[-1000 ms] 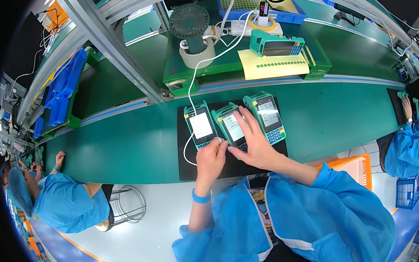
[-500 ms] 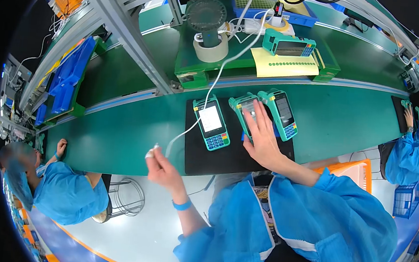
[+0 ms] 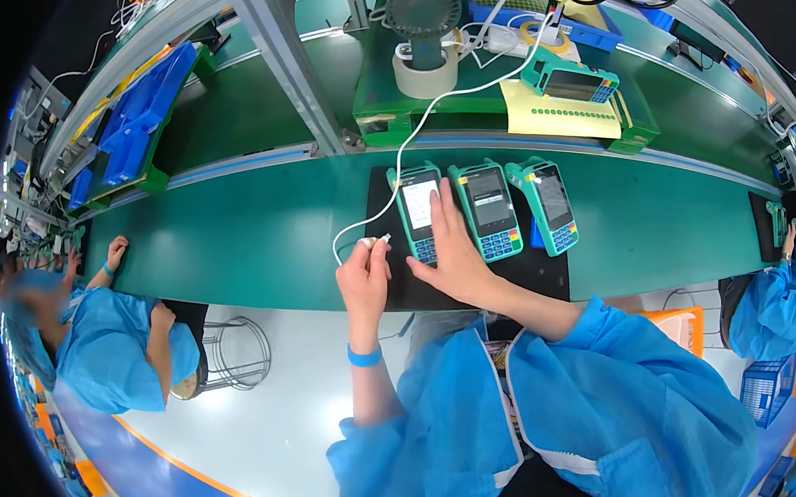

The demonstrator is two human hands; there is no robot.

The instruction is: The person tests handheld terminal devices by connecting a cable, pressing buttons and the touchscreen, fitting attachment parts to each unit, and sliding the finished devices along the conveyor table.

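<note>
Three green-cased payment terminals lie on a black mat (image 3: pixel 545 283). Over the left terminal (image 3: pixel 417 203), whose screen is lit white, my right hand (image 3: pixel 457 264) is stretched out with its fingertips at the screen's right edge. The middle terminal (image 3: pixel 490 204) shows a dark screen with a grey band, and the right terminal (image 3: pixel 551 200) leans at an angle. My left hand (image 3: pixel 362 283) pinches the plug end of a white cable (image 3: pixel 416 133) just left of the left terminal's lower end.
Behind the mat, a green raised shelf (image 3: pixel 381 107) carries a fan (image 3: pixel 424 17), a roll of tape (image 3: pixel 425 78), another terminal (image 3: pixel 570 80) and a yellow sheet (image 3: pixel 558 121). A metal post (image 3: pixel 282 53) rises at left. Co-workers in blue sit at left (image 3: pixel 119 348) and right (image 3: pixel 757 314).
My left hand has moved with the cable plug to beside the left terminal. My right hand has gone from the middle terminal to the left one. The middle terminal is now uncovered and straighter.
</note>
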